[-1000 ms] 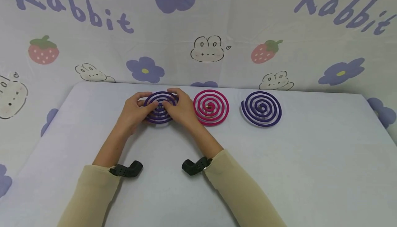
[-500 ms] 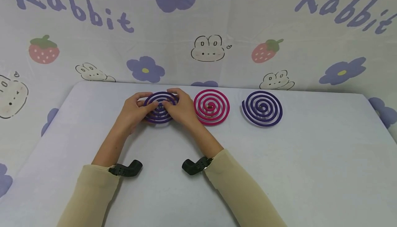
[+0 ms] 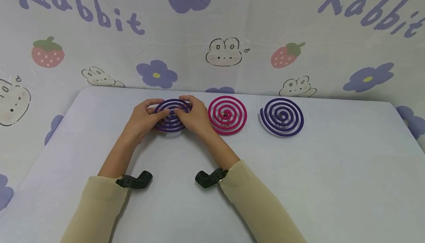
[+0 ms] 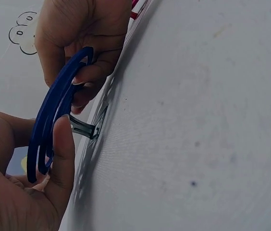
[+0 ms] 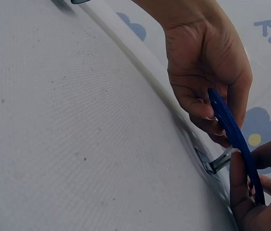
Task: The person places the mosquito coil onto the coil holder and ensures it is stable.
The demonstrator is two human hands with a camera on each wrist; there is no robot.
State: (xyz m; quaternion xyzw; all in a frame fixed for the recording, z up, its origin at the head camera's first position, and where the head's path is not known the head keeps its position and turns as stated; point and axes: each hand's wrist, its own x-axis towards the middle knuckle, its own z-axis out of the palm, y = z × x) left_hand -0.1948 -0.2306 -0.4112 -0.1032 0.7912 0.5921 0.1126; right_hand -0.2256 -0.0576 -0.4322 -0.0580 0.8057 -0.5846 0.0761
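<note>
A dark blue-purple mosquito coil (image 3: 170, 127) is raised over the table toward its far left, with both hands at its edges. My left hand (image 3: 141, 119) holds the left side, the thumb on top near the centre and the other fingers at the rim. Opposite it, my right hand (image 3: 196, 117) grips the right side in the same way. In the left wrist view a small metal stand (image 4: 83, 128) shows beneath the coil (image 4: 46, 115), its foot at the white surface. The same stand (image 5: 218, 162) appears in the right wrist view. Whether coil and stand are fastened is hidden.
To the right, a pink mosquito coil (image 3: 227, 130) sits close beside my right hand. Farther right lies another dark blue-purple coil (image 3: 281, 135). All are near the far edge of the white table (image 3: 252, 184), before a patterned cloth (image 3: 186, 44).
Both hands keep their hold on the coil with almost no movement. The whole head view has shifted very slightly.
</note>
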